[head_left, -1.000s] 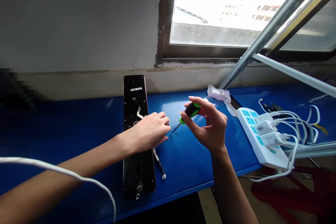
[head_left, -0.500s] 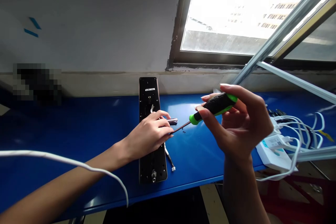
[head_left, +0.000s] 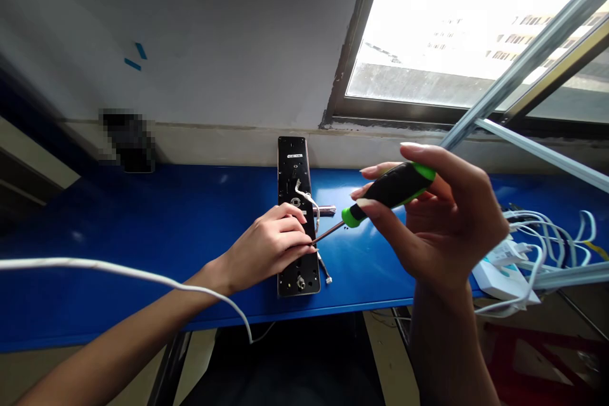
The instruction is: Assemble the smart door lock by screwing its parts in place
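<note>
A long black panel with a white wire on it lies on the blue bench, its far end against the wall. My left hand rests over the panel's lower half, fingertips pinched at the tip of a screwdriver; what they hold is too small to make out. My right hand is raised above the bench, closed round the black and green screwdriver. Its shaft slants down and left to my left fingertips. A small metal part lies just right of the panel.
A white power strip with plugged chargers and white cables sits at the bench's right end. A metal frame bar slants up across the window. A white cable crosses my left forearm. The bench's front edge is near.
The view has swung left and pulled back. My right hand rose with the screwdriver, whose tip now meets my left fingertips. The left hand has stayed on the panel.
</note>
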Motion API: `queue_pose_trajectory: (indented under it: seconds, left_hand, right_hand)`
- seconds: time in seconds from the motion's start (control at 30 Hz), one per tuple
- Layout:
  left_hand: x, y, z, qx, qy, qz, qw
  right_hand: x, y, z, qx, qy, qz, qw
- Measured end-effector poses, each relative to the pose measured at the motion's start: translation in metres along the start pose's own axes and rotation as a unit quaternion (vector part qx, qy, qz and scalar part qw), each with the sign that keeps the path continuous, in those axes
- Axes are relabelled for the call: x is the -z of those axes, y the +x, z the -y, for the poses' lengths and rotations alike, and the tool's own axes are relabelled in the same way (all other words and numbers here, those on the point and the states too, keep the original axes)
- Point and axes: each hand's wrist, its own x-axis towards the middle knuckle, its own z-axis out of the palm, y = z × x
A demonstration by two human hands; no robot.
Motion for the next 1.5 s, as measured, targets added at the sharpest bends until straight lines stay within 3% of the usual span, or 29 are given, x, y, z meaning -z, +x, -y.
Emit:
queue_pose_trajectory:
  seconds: [0.3, 0.57, 0.7, 0.87, 1.13, 1.27, 1.5]
  left_hand:
    - [-0.012, -0.008, -0.013, 0.053, -0.124, -0.048, 0.990]
    - [-0.045, -0.019, 0.012, 0.065, -0.223, -0.071, 0.970]
    - [-0.058, -0.023, 0.022, 0.055, -0.185, -0.105, 0.976]
    - [-0.061, -0.023, 0.030, 0.036, -0.141, -0.126, 0.981]
    - [-0.058, -0.017, 0.047, 0.025, -0.131, -0.107, 0.985]
    - [-0.052, -0.009, 0.045, 0.028, -0.142, -0.095, 0.985]
    - [-0.040, -0.004, 0.024, 0.004, -0.208, 0.013, 0.978]
  right_hand:
    - [0.000, -0.013, 0.017, -0.033, 0.044, 0.103, 0.993]
    - [-0.011, -0.036, 0.003, -0.065, 0.001, 0.105, 0.992]
    - [-0.015, -0.045, -0.007, -0.075, -0.014, 0.113, 0.991]
    - [-0.018, -0.047, -0.016, -0.060, 0.001, 0.100, 0.993]
    - [-0.026, -0.049, -0.023, -0.038, -0.008, 0.088, 0.995]
    - [-0.022, -0.047, -0.023, -0.029, -0.023, 0.083, 0.996]
    - [-0.005, -0.045, -0.005, -0.035, -0.042, 0.101, 0.993]
